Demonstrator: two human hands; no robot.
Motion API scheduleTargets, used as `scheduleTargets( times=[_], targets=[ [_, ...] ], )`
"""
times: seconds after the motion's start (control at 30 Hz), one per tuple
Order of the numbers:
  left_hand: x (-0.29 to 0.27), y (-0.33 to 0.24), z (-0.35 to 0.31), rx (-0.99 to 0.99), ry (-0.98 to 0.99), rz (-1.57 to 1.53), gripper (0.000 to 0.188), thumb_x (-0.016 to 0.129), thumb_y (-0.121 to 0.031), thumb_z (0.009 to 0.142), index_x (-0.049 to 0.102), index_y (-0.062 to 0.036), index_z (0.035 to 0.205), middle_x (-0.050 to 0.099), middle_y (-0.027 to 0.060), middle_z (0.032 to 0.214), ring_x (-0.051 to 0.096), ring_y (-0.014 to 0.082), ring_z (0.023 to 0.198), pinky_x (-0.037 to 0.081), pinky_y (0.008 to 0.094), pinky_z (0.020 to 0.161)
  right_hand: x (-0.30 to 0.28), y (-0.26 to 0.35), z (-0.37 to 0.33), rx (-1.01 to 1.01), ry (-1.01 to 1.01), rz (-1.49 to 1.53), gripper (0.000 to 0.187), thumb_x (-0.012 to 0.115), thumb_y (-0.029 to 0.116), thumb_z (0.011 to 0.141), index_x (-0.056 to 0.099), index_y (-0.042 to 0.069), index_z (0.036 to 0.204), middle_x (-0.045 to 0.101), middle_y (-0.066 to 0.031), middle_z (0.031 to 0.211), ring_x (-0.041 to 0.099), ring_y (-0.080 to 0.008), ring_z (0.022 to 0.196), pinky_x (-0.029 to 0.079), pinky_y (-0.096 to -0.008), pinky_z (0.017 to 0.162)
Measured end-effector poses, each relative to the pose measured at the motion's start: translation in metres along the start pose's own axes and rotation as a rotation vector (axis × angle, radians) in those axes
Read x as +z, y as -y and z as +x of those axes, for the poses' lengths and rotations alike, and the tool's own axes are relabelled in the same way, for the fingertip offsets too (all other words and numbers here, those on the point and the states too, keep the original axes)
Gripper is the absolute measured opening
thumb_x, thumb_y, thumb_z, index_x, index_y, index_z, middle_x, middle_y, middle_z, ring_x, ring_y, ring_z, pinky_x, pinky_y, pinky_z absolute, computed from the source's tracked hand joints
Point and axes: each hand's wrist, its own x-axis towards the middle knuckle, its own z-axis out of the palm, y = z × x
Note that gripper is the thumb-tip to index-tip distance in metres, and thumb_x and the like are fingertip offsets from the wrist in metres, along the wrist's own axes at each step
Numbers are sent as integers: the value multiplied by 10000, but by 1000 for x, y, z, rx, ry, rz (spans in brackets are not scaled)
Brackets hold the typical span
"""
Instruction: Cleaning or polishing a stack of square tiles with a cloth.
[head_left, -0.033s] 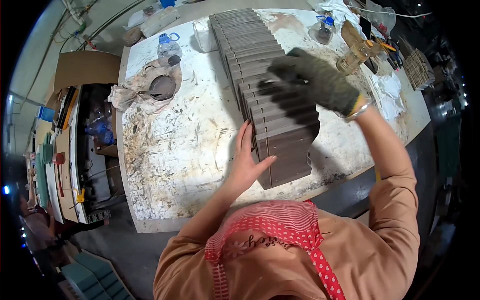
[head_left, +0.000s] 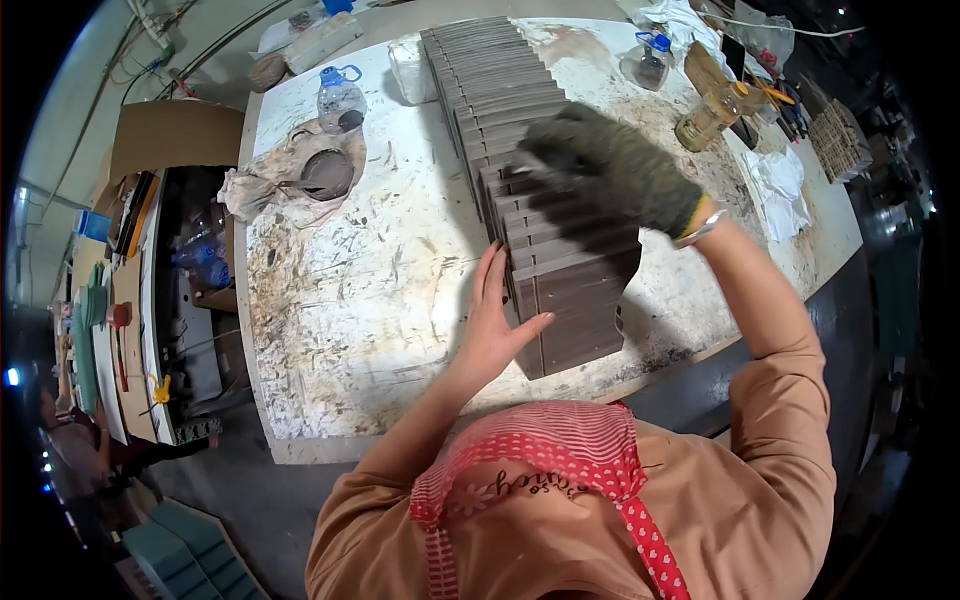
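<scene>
While bare left hand (head_left: pixel 487 335) rests against near end of long grey-brown panel stack (head_left: pixel 525 215) on stained white tabletop (head_left: pixel 375 370), thumb and fingers spread, dark-green-gloved right hand (head_left: pixel 615 170) is over stack's middle, fingers bent, blurred; cannot tell if gripping. Far left: clear blue-capped bottle (head_left: pixel 340 103).

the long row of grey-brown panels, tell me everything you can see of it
The row of panels is matte grey-brown, perhaps wood or board. Many thin pieces overlap in steps, with a narrow groove-like line lengthwise near the left side and a broad, plain face at the near end. It lies on the stained white table, running away from the person. The bare left hand touches its near left side; the gloved right hand is over its middle, contact unclear.
</scene>
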Motion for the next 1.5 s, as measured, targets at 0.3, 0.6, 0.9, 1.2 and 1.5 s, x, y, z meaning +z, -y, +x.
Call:
scheduleTargets(
  times=[0.3,0.6,0.9,1.2,1.5],
  targets=[
    [-1,1,-2,15,-23,-8,1013,773,-232,755,116,-37,1501,154,183,1531,268,323,1380,391,445,1033,-12,-24,-27,254,96,-33,295,665,111,820,655,150,1112,574,-90,921,615,-235,835,523,-349,667],
    [-29,2,6,-67,116,-250,908,705,-139,770,172,-89,1502,180,112,1548,266,296,1393,359,433,1064,31,3,10,-124,-38,-146,345,659,168,807,607,150,1148,551,-122,973,576,-288,874,509,-403,779],
    [-59,43,51,-6,-230,-291,580,422,-229,991,192,-87,1504,320,106,1510,330,253,1362,346,369,1057,-25,-35,-34,178,-97,-147,222,615,211,893,623,131,1101,552,-115,926,577,-293,885,488,-386,782],
    [-20,45,88,219,-300,-77,587,414,-296,998,254,49,1445,333,239,1466,333,360,1355,237,412,1130,21,13,-11,-121,-4,-138,367,664,163,847,613,144,1211,585,-197,1086,573,-313,1057,507,-391,893],
    [-12,53,80,179,-263,-162,641,431,-339,998,200,31,1468,288,221,1488,285,333,1380,235,399,1127,-3,22,-8,-31,87,-134,336,686,134,794,621,108,1122,578,-135,1020,630,-254,958,545,-363,744]
  ],
)
